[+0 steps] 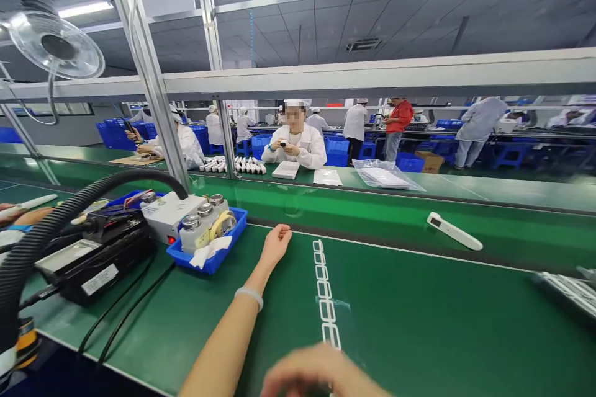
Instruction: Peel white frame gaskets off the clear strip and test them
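- My left hand (275,247) sat at 11 o'clock above the green mat (419,335), its fingers curled into a loose fist. I saw nothing pinched in it. A pale bangle (249,298) circled the wrist.
- My right hand (316,375) was at 6 o'clock, low and blurred. I cannot tell whether its fingers were spread or pressed together, or whether they held anything.
- The white link strip (325,288) lay flat on the mat at 12 o'clock, its near end passing behind my right hand. It looked light and thin, so it would probably flex and slide; I would take it by the edges with my fingertips.
- A white wand (454,231) lay at 1 o'clock, well apart from both hands. It looked light, stiff and smooth, best held around its middle.
- A blue tray (236,231) stood at 10 o'clock, near my left hand, holding metal-capped bottles (192,231), a tape roll (222,225) and a tissue (209,250).
- A black machine (93,260) sat at 9 o'clock, under a black hose (46,248).
- A co-worker's hand (32,217) showed at the far edge at 9 o'clock.
- A seated worker (294,146) faced me across the line at 12 o'clock.
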Motion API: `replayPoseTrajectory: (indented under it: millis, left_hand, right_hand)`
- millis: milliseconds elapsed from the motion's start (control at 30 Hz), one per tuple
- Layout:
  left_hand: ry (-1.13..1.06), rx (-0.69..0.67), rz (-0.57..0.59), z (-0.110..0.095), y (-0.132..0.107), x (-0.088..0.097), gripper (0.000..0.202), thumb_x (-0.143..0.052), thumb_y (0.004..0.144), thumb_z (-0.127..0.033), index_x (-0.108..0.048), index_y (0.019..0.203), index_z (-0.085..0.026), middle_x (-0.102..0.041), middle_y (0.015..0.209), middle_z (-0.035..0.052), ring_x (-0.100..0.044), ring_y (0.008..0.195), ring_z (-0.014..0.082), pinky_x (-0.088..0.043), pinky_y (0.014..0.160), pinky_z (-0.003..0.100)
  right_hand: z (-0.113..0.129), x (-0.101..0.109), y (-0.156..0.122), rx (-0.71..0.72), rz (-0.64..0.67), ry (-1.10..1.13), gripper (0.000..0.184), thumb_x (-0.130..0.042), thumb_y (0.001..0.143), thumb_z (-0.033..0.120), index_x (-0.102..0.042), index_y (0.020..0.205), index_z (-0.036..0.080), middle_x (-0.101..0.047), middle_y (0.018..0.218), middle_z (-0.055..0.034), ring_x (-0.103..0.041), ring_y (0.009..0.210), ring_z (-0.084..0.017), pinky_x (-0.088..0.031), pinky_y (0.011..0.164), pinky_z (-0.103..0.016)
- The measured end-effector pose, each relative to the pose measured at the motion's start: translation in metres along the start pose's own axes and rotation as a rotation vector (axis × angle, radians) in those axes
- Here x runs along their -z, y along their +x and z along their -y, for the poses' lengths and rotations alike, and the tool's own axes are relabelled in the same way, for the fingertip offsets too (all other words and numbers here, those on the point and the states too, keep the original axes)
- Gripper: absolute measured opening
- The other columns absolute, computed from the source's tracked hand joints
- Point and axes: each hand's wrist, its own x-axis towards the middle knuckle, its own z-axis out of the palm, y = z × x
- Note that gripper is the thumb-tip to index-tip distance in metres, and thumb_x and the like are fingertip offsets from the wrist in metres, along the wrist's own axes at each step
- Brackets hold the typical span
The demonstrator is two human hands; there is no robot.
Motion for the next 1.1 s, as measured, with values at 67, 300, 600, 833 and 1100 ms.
replayPoseTrajectory:
  millis: [67,300,600,833,1100]
  left_hand:
    - [0.091,-0.068,0.032,-0.005,-0.014,-0.005,0.021,-0.058,0.084,-0.031,-0.061,0.098,-0.016,-0.063,0.1,0.0061,-0.057,0.097,0.0216,-0.043,0.091,0.045]
    - [0.293,-0.204,0.118,-0.02,-0.049,-0.014,0.038,-0.064,0.074,-0.031,-0.06,0.11,-0.019,-0.062,0.115,0.0099,-0.049,0.113,0.0295,-0.03,0.102,0.049]
    - [0.209,-0.102,0.17,-0.023,-0.048,-0.029,0.047,-0.053,0.082,-0.034,-0.047,0.126,-0.016,-0.054,0.128,0.0144,-0.049,0.118,0.0269,-0.034,0.101,0.044]
    - [-0.504,0.431,0.478,-0.059,-0.103,-0.039,0.068,-0.068,0.071,-0.043,-0.044,0.125,-0.007,-0.068,0.099,0.0166,-0.066,0.086,0.0246,-0.052,0.075,0.035]
    - [-0.651,0.497,0.412,-0.045,-0.168,-0.029,0.084,-0.084,0.054,-0.039,-0.039,0.123,-0.02,-0.068,0.085,0.0058,-0.066,0.066,0.0181,-0.051,0.058,0.027]
  right_hand:
    - [-0.034,0.035,0.011,-0.126,-0.142,-0.124,0.022,-0.051,0.09,0.024,-0.064,0.107,0.02,-0.065,0.105,-0.007,-0.058,0.098,-0.023,-0.042,0.092,-0.04]
    - [-0.146,0.111,0.036,-0.451,-0.374,-0.586,0.05,-0.052,0.083,0.032,-0.047,0.132,0.019,-0.046,0.134,-0.0118,-0.034,0.127,-0.029,-0.027,0.104,-0.046]
    - [-0.156,0.1,0.045,-0.153,-0.746,0.09,0.032,-0.054,0.075,0.024,-0.054,0.106,0.019,-0.054,0.066,0.0023,-0.049,0.055,-0.015,-0.042,0.056,-0.029]
    - [-0.166,0.114,0.044,-0.139,-1.069,0.329,0.034,-0.061,0.07,0.034,-0.041,0.094,0.021,-0.051,0.062,0.0058,-0.048,0.05,-0.012,-0.039,0.05,-0.025]
    - [-0.149,0.096,0.044,-0.178,-1.015,0.463,0.042,-0.068,0.069,0.045,-0.045,0.093,0.02,-0.058,0.067,0.0015,-0.056,0.055,-0.016,-0.042,0.052,-0.026]
